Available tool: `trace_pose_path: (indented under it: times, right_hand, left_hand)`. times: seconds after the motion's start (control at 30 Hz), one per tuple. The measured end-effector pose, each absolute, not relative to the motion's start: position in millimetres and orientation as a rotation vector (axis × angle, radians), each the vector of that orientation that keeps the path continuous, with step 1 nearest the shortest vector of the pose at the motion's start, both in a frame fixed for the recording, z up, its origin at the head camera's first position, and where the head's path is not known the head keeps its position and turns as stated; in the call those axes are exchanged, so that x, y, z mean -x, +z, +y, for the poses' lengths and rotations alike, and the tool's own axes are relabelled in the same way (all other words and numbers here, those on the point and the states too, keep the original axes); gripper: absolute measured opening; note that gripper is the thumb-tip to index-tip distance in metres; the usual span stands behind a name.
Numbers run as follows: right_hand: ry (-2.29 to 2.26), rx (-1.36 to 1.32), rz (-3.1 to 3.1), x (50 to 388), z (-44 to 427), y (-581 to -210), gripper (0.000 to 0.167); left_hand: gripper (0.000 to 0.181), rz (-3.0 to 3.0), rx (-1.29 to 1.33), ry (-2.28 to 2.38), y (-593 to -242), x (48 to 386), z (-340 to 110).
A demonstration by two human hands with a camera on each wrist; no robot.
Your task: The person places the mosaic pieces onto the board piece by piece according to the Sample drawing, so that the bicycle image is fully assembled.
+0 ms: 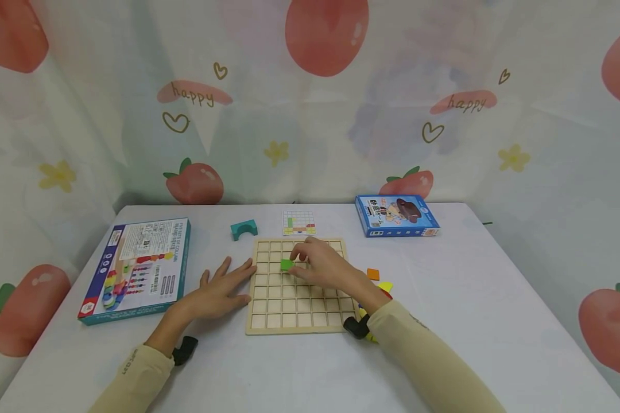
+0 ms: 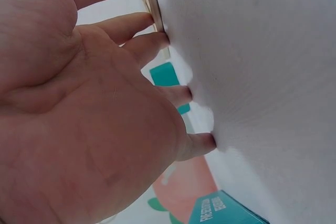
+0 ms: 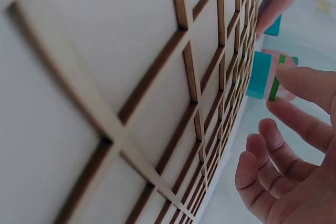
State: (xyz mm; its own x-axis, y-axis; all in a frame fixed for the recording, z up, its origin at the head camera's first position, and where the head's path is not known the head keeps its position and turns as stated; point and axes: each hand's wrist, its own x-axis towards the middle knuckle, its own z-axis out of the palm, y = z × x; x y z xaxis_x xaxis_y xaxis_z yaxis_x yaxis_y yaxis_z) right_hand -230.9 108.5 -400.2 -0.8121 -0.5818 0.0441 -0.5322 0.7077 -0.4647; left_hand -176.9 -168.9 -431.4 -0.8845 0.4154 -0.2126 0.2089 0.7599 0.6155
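Note:
Between thumb and index finger, my right hand (image 1: 322,264) pinches a thin green square tile (image 1: 286,265) over the upper middle of a wooden grid board (image 1: 274,321). The right wrist view shows the tile (image 3: 276,80) edge-on, held apart from the grid. With fingers spread, my left hand (image 1: 214,295) lies at the board's left side, its fingertips touching the table and the board's edge. A small card (image 1: 299,222) with a coloured grid pattern lies just behind the board.
Left of the board is a large flat box (image 1: 144,264); a blue box (image 1: 398,215) sits at the back right. A teal arch block (image 1: 244,229) stands behind. Right of the board lie an orange tile (image 1: 373,274), a yellow piece (image 1: 385,286) and others partly hidden by the right arm.

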Motion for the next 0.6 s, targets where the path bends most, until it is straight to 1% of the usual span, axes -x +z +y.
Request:
trace_pose_path:
  times: [0.6]
  right_hand:
    - [-0.669, 0.861, 2.792, 237.6, 94.1, -399.4, 0.026]
  left_hand:
    - [0.070, 2.618, -0.483, 0.864, -431.4, 176.6, -169.5]
